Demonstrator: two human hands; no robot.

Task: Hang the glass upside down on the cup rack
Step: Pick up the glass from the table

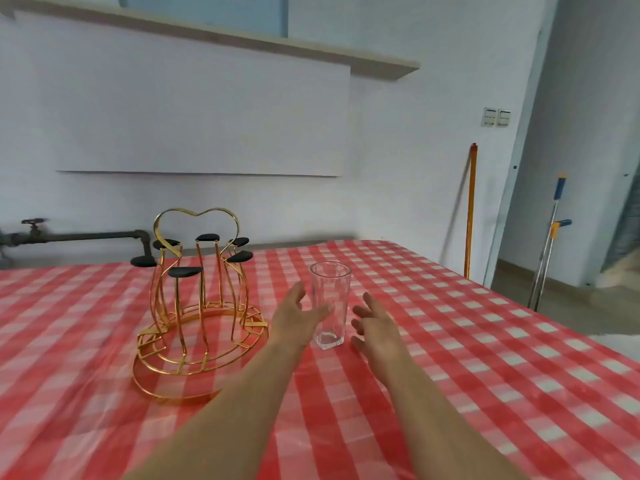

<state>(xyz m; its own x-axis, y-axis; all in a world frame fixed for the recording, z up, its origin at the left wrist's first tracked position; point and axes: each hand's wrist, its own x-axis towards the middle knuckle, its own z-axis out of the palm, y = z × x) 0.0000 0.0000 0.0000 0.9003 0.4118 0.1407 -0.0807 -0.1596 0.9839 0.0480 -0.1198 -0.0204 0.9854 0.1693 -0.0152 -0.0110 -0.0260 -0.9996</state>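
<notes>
A clear tall glass (330, 299) stands upright, mouth up, on the red-and-white checked tablecloth (485, 375). To its left stands a gold wire cup rack (197, 299) with a heart-shaped top and several black-tipped prongs, all bare. My left hand (294, 317) is open just left of the glass, its fingertips at or in front of the lower wall; I cannot tell whether they touch it. Open as well, my right hand (375, 327) sits just right of the glass, a small gap apart.
The table's far edge runs behind the rack and its right edge slopes down to the right. An orange pole (471, 209) and a mop handle (549, 244) lean by the wall at the right. A dark pipe (86, 237) runs along the wall at the left.
</notes>
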